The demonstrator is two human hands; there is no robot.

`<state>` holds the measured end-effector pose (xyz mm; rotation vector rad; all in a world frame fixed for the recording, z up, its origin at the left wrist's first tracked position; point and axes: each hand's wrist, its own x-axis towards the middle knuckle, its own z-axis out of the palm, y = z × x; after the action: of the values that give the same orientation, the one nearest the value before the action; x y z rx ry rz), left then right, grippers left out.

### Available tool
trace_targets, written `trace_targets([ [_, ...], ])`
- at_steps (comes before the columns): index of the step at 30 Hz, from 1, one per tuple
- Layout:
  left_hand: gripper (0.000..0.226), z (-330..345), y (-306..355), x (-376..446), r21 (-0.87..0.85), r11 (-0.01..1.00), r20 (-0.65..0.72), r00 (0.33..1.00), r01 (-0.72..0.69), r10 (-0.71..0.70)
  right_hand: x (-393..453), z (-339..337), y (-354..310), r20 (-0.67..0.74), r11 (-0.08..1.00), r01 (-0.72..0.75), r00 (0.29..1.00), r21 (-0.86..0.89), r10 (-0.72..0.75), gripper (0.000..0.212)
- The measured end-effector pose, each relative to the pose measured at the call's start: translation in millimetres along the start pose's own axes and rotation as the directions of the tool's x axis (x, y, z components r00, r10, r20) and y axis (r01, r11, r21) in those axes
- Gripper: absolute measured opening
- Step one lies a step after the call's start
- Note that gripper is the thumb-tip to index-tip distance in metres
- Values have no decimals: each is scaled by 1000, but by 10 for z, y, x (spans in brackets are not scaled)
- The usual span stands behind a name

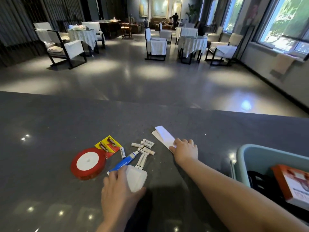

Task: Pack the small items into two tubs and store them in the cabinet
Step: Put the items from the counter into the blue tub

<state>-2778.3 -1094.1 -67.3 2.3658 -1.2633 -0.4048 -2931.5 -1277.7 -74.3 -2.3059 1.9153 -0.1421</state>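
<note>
Small items clustered at centre of surface (50,118).
Left hand (119,190): fingers curled over white adapter (136,180), gripped at near end; blue tube (123,162) touched alongside.
Right hand (184,150): fingers pressed on near end of white paper strip (164,137); long axis directed away-left.
Tub (247,153) located right, nearer right hand.

Colours showing on the speckled grey counter (50,123)

Red ribbon (88,163), yellow-red battery card (109,145), blue tube (122,164), white paper (164,136), teal tub (260,158) are all showing.
</note>
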Motion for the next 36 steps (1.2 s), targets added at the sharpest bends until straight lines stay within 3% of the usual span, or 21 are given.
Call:
trace_targets([
  [4, 87, 16, 19, -17, -20, 1000, -1, 1000, 10, -10, -46, -29, 19, -93, 994, -35, 995, 108, 45, 14],
  [7, 86, 33, 25, -12, -65, 998, 12, 1000, 9, -9, -120, -124, 1, 74, 945, -208, 978, 252, 196, 35],
  [10, 77, 7, 70, -87, -183, 983, -20, 1000, 13, -17, -254, -252, 10, 212, 872, -261, 959, 414, 186, 29],
  [14, 74, -37, 299, -226, -506, 862, -36, 997, 36, -63, -582, -828, 231, 35, 834, -78, 997, 546, 70, 20],
  [17, 72, -142, 712, -368, -607, 794, -39, 999, -45, 27, -932, -1411, 742, -184, 790, 88, 982, 606, 32, 12],
  [20, 72, -194, 1181, -529, -674, 722, -65, 986, -156, 153, -1262, -1810, 1537, -332, 824, 133, 941, 551, 70, 13],
  [26, 87, -42, 1883, -914, -737, 618, -111, 951, -274, 289, -1687, -1862, 2951, -365, 961, -170, 899, 220, 243, 12],
  [32, 87, 246, 2377, -1173, -747, 591, -94, 929, -303, 358, -1718, -1744, 3245, -416, 986, -168, 896, 0, 153, 21],
  [36, 82, 378, 2570, -1266, -723, 606, -109, 921, -331, 374, -1589, -1716, 3201, -501, 993, -110, 859, 32, 111, 21],
])
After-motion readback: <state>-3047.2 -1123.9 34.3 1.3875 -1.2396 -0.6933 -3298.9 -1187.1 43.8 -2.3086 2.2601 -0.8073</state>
